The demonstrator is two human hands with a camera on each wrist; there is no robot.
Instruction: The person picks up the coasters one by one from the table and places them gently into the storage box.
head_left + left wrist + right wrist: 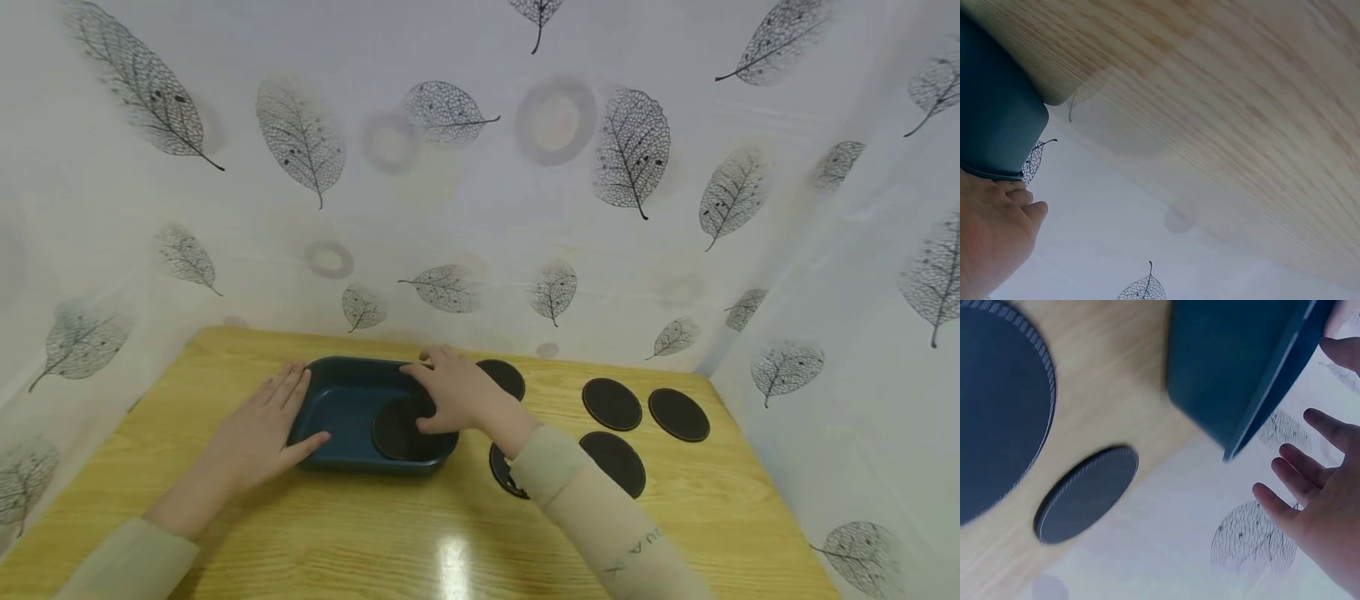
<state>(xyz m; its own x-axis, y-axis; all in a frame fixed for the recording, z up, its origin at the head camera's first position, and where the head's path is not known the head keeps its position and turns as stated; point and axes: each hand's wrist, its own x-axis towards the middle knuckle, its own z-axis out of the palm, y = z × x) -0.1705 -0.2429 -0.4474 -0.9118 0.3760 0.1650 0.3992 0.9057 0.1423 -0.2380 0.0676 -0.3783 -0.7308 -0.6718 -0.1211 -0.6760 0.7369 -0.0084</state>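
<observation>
A dark blue rectangular tray with raised walls stands on the wooden table. Inside it, toward the right end, lies a flat black round coaster, partly covered by my right hand. That hand hovers over the tray's right end with its fingers spread; in the right wrist view the fingers are apart and hold nothing. My left hand rests along the tray's left rim, its fingers extended and the thumb reaching over the front left corner. From the left wrist, the fingertips show right at the rim of the tray.
Several more black round coasters lie right of the tray: one behind my right wrist, one partly under the sleeve, and others farther right. A white leaf-patterned covering rises behind the wooden table and along its sides.
</observation>
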